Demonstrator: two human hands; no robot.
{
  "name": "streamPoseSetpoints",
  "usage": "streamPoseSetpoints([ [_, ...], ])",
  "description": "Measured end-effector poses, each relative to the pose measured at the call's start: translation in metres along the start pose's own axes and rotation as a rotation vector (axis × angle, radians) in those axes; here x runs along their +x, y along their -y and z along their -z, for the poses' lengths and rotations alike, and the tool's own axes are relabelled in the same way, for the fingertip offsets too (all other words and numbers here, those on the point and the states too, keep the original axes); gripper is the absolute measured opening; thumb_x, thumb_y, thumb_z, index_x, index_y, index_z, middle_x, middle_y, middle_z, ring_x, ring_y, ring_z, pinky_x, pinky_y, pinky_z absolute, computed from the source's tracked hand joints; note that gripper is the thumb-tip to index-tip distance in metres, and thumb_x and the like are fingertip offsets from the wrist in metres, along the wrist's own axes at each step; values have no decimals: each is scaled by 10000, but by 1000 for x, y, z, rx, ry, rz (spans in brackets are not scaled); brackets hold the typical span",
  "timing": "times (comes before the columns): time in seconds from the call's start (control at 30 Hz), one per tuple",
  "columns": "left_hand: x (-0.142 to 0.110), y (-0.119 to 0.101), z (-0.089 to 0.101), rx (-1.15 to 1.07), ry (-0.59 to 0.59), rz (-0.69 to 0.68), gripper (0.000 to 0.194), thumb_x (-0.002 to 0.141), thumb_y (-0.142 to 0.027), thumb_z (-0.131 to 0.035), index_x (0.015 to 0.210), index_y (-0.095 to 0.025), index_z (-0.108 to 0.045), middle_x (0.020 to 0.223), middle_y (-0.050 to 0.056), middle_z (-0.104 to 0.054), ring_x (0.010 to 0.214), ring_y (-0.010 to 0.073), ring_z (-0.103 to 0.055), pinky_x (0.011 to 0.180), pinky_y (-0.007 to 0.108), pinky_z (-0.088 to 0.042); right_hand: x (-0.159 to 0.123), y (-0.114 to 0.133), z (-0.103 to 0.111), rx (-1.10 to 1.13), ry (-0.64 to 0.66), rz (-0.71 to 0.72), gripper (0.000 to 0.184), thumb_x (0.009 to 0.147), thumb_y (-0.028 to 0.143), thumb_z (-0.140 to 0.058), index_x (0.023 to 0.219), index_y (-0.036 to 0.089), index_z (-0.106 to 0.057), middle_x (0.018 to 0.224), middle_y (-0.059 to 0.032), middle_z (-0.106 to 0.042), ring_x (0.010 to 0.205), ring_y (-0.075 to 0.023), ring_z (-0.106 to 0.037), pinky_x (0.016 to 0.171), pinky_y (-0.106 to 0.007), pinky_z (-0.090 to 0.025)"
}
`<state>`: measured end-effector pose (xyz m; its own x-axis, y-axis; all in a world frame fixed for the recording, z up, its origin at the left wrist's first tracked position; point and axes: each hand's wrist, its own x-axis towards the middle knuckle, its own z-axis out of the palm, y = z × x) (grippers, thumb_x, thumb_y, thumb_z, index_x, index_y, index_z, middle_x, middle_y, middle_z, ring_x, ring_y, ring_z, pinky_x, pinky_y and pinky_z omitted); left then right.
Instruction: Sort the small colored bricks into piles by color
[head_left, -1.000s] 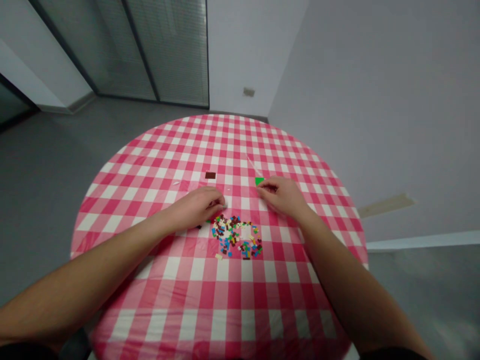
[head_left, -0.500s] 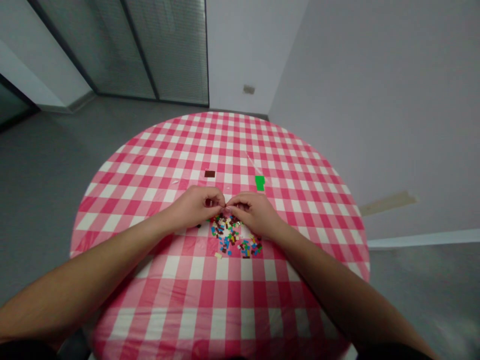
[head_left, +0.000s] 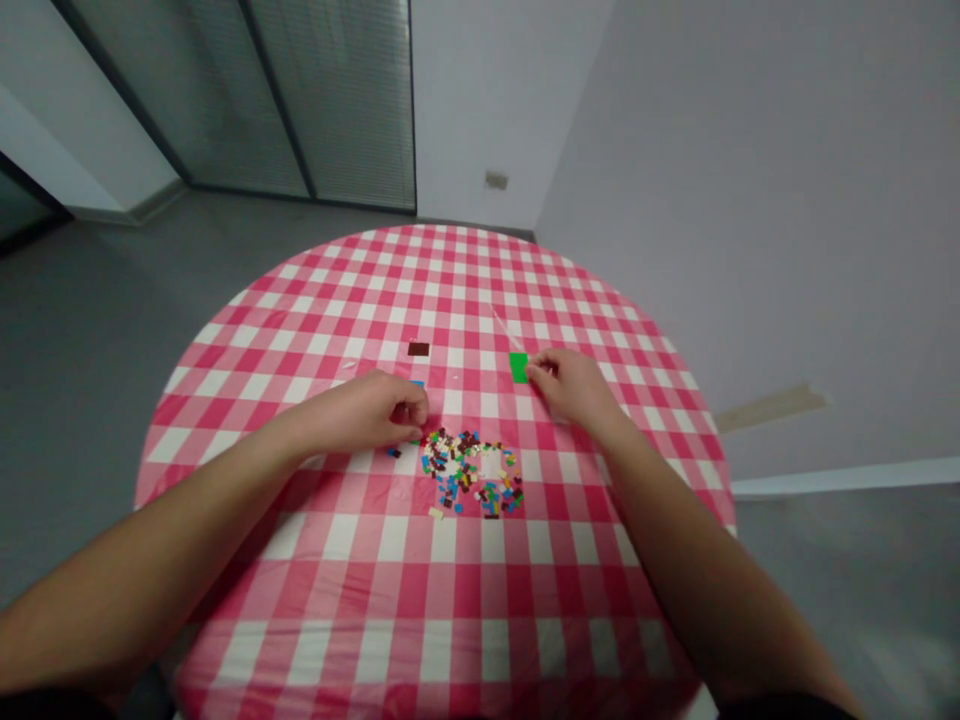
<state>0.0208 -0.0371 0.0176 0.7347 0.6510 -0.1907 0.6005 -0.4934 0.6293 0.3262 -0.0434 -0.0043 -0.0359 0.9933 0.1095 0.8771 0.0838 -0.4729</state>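
The right hand (head_left: 576,388), grip narrow, should touch the green plate (head_left: 517,368) lightly; the left hand's (head_left: 375,410) grip, I cannot tell.

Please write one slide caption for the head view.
Right hand at a green piece, left hand beside small colourful pieces, over a checkered tablecloth.

One tile (head_left: 517,368) is green, the tablecloth (head_left: 464,590) pink-checked.

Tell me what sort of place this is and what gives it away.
Probably an office-type room, though that isn't certain: the dark-framed glass partition, the plain pale wall and the grey floor suggest it.
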Motion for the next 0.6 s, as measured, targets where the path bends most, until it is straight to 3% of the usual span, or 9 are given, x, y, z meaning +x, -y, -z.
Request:
streamPoseSetpoints([
  [0.17, 0, 4, -2, 106, 66, -53, 73, 829, -272, -654, 820, -199, -661, 787, 11, -689, 661, 142, -585, 581, 255, -352, 7, -24, 9, -150, 67, -87, 205, 880, 266, -622, 707, 200, -710, 722, -84, -730, 638, -197, -624, 576, -321, -385],
  [0.33, 1, 6, -5, 92, 96, -76, 75, 800, -152, -598, 803, -204, -651, 747, -2, -668, 629, 135, -562, 575, 257, -336, 7, -24, 5, -130, 115, -61, 177, 864, 266, -640, 745, 202, -754, 774, -90, -762, 697, -214, -672, 583, -320, -411],
  [0.6, 1, 9, -7, 107, 103, -79, 116, 816, -143, -568, 812, -208, -664, 754, 0, -677, 636, 134, -568, 585, 259, -341, 6, -21, 14, -61, 188, -129, 138, 815, 172, -656, 819, 194, -791, 795, -70, -778, 704, -214, -699, 595, -313, -452],
])
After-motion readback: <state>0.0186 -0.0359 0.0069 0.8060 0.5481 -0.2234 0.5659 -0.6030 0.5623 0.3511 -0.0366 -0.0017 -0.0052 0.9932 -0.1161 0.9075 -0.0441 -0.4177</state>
